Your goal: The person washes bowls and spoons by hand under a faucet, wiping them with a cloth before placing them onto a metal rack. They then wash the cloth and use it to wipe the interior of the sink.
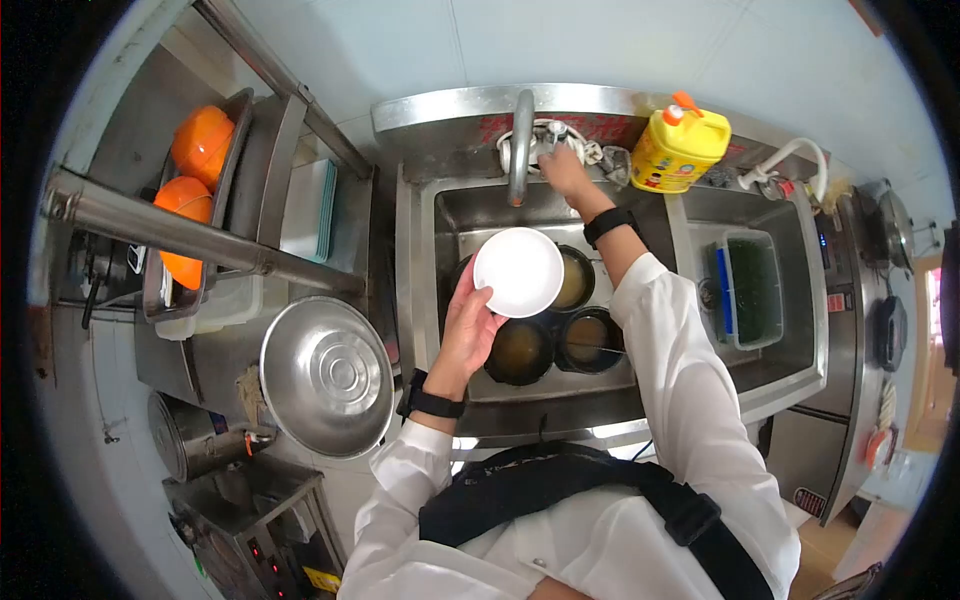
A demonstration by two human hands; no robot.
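Observation:
My left hand (470,325) grips a white bowl (518,272) by its left rim, thumb on top, over the left sink basin (460,215). Below the bowl, several dark round pots (590,340) with cloudy, brownish liquid stand in the basin, partly covered by the bowl and hand. My right hand (566,172) reaches to the back of the sink, its fingers closed at the tap handle (557,132) beside the curved metal tap (522,145). A coiled white hose (508,157) lies around the tap's base.
A yellow jug (680,148) with an orange pump stands on the back ledge. The right basin holds a clear tub (752,290) with dark green contents. To the left are a large metal bowl (328,375), a shelf post (200,225) and orange bowls (200,145).

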